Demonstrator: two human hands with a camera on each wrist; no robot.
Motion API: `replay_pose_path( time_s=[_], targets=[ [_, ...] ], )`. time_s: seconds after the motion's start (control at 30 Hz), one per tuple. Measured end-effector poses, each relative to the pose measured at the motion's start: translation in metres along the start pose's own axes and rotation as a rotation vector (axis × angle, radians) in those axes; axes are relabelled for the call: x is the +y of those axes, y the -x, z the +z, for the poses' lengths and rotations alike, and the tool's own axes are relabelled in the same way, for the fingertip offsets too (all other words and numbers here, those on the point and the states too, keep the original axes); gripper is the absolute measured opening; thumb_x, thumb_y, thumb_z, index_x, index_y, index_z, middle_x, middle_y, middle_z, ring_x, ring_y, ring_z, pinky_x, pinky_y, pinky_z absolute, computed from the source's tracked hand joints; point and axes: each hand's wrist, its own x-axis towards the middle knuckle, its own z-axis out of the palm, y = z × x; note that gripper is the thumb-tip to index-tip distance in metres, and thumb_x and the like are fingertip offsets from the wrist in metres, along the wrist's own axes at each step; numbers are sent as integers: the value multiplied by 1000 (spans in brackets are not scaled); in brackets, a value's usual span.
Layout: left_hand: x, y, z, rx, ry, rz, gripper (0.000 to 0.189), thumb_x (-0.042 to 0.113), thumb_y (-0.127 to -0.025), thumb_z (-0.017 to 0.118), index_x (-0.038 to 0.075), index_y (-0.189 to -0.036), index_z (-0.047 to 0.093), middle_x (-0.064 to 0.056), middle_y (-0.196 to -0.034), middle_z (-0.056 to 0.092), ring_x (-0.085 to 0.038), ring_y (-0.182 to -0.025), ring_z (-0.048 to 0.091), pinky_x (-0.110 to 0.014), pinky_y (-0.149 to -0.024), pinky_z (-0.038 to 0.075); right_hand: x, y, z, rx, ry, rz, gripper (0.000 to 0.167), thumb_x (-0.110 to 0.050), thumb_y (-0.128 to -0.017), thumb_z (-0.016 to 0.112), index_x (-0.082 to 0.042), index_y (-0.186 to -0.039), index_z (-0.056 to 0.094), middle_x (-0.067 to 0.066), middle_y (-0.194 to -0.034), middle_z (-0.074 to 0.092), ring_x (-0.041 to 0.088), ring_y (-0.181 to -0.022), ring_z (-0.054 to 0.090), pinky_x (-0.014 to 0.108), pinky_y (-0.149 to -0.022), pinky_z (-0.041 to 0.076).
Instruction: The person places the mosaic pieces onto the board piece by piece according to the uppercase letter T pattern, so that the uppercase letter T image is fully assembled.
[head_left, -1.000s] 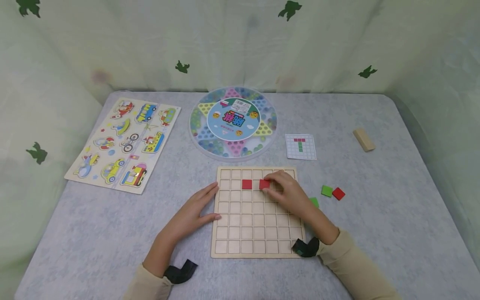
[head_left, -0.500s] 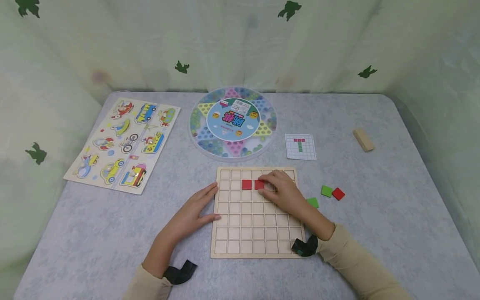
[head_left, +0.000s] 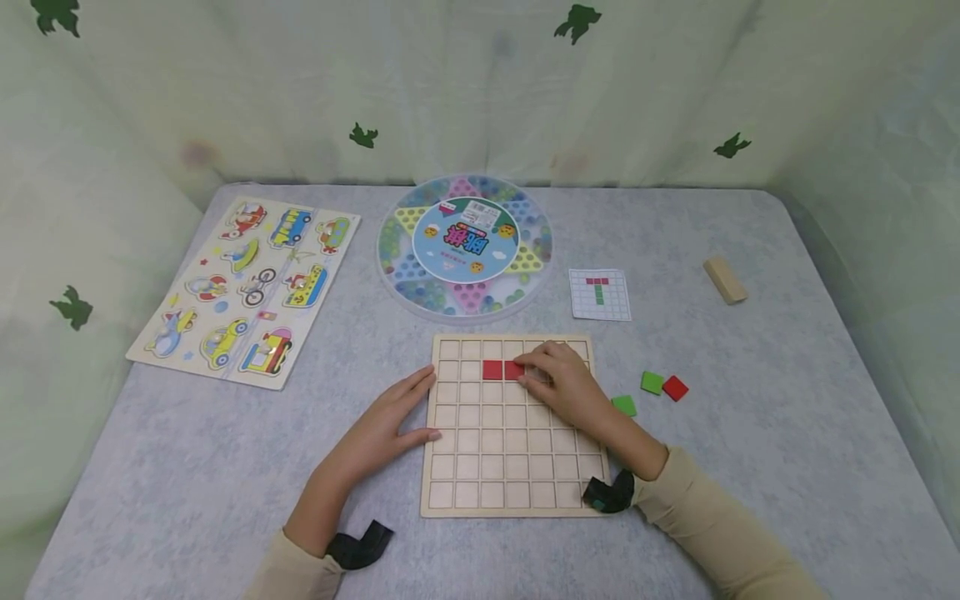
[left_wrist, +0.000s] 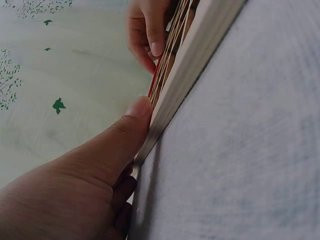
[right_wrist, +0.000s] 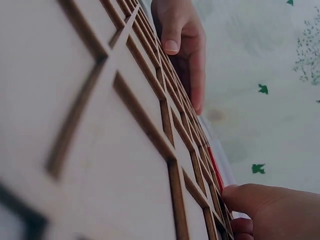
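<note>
A wooden grid board [head_left: 480, 468] lies in front of me in the head view. In its second row from the far side, a red square tile [head_left: 492, 370] sits in a cell. My right hand [head_left: 573, 390] pinches another red tile [head_left: 512, 370] between thumb and fingers, in the neighbouring cell to the right. The left hand [head_left: 384, 425] rests along the board's left side, fingers extended. In the left wrist view its thumb [left_wrist: 136, 111] touches the board's edge [left_wrist: 187, 65]. Both hands show over the grid in the right wrist view.
Right of the board lie two green tiles [head_left: 652, 382] and a red tile [head_left: 676, 388]. Behind them are a printed grid card [head_left: 581, 310] and a wooden block [head_left: 725, 280]. A round Chinese checkers set [head_left: 465, 242] and a vehicle picture puzzle [head_left: 225, 304] stand farther back and left.
My right hand has moved left with the red tile, bringing it from a gap away to right beside the first red tile. The left hand has stayed in place.
</note>
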Motion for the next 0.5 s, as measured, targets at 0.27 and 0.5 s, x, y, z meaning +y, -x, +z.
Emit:
replay_pose_path(
  time_s=[0.27,0.5],
  targets=[
    [-1,1,0,-1,4,2,78,40,-82,63,9,-142,26,-1,-147,20,-22,-132,21,-42,-102,26,-13,7,-18,-47,-95,86,46,-35,-87,59,-11,-126,53,3,-113,54,16,-99,50,37,-79,44],
    [1,0,0,2,9,-2,77,39,-82,64,9,-142,26,-1,-147,20,-22,-132,21,-42,-102,26,-24,26,-51,56,-54,17,56,-24,-83,66,-7,-132,43,7,-125,47,20,-112,44,42,-89,40]
  ],
)
